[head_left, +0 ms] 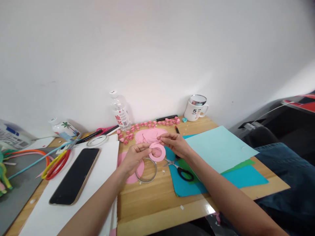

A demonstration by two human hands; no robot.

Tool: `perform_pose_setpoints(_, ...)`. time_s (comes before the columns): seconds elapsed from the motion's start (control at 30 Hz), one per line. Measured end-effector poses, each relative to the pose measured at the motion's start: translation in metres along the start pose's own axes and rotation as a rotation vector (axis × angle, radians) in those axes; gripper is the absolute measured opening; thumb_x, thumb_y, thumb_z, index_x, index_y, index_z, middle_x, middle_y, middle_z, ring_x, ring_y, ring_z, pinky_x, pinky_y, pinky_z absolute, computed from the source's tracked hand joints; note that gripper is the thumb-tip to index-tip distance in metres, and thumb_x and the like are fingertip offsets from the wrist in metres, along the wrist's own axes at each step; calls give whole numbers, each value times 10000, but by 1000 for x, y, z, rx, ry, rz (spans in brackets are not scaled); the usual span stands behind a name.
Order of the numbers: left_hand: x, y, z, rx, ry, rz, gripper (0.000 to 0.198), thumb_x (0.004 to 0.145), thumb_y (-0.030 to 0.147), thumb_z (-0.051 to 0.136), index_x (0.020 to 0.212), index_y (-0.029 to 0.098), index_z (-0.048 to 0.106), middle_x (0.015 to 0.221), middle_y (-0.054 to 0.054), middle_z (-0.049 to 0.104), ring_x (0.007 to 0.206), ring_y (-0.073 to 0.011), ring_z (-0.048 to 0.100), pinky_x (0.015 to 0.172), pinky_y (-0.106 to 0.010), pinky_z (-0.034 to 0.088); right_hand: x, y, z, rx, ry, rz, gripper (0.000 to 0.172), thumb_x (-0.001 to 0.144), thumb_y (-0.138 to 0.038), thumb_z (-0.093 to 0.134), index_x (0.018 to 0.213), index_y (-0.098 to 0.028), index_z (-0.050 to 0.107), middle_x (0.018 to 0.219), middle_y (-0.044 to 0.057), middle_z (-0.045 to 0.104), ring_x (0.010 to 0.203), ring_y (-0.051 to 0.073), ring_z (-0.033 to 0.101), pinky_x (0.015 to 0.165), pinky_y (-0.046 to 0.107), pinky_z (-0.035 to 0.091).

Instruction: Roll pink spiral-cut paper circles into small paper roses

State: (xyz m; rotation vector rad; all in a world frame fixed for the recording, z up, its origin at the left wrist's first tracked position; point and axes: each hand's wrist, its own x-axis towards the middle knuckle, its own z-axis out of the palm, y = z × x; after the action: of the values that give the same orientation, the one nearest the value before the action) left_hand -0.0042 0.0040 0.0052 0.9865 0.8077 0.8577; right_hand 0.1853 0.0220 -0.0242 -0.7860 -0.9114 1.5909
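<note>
Both hands hold a pink paper ring (157, 154) above the wooden table (152, 200). My left hand (134, 158) pinches its left edge, and my right hand (175, 143) pinches its top right edge. Beneath the ring lie a clear tape roll (146, 171) and a pink paper piece (133, 177). Behind them sits a pile of pink paper circles (147, 134) and a row of several small pink folded pieces (147, 124). Black-handled scissors (180, 168) lie just under my right wrist on blue paper (221, 180).
A phone (75, 175) lies on white paper (98, 183) at left, near a second tape roll (97, 141) and coloured pipe cleaners (52, 165). A water bottle (119, 113), white mug (196, 108), pens (167, 117) and light blue sheet (219, 147) stand along the back and right.
</note>
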Motion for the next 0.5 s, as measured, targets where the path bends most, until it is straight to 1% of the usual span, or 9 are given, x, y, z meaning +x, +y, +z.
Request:
perform_pose_setpoints(0.17, 0, -1, 0, -2, 0, -22, 222, 638, 182, 698, 846, 116, 655, 740, -69, 700, 684, -150, 635, 708, -281, 457, -1, 0, 2, -27, 13, -3, 141, 549, -187, 758, 636, -160, 649, 626, -23, 633, 556, 58, 559, 560, 169, 454)
perform_pose_setpoints(0.27, 0, -1, 0, 0, -29, -10, 232, 651, 188, 689, 868, 116, 655, 738, -71, 701, 690, -157, 639, 714, -285, 457, -1, 0, 3, -19, 13, -14, 138, 545, -187, 759, 620, -158, 648, 584, -29, 617, 529, 51, 543, 539, 160, 447)
perform_pose_setpoints(0.33, 0, 0, 1, 1, -23, 0, 226, 647, 188, 691, 858, 114, 656, 725, -70, 701, 678, -159, 640, 692, -280, 459, -1, 0, 4, -7, 14, -17, 127, 558, -198, 752, 635, -159, 659, 614, -19, 631, 556, 58, 556, 574, 169, 462)
perform_pose_setpoints(0.43, 0, 1, 2, 3, -4, 5, 226, 636, 180, 698, 848, 112, 660, 724, -71, 701, 675, -163, 639, 675, -279, 461, -2, -2, 5, -5, -11, -7, 124, 596, -221, 726, 695, -163, 679, 773, 17, 670, 646, 77, 586, 655, 195, 479)
perform_pose_setpoints(0.5, 0, 1, 2, 2, -10, 10, 228, 642, 179, 693, 859, 115, 663, 735, -71, 701, 683, -164, 638, 683, -283, 461, -2, -3, 4, -17, -28, -5, 150, 600, -219, 722, 736, -167, 684, 848, 34, 674, 691, 87, 595, 683, 205, 480)
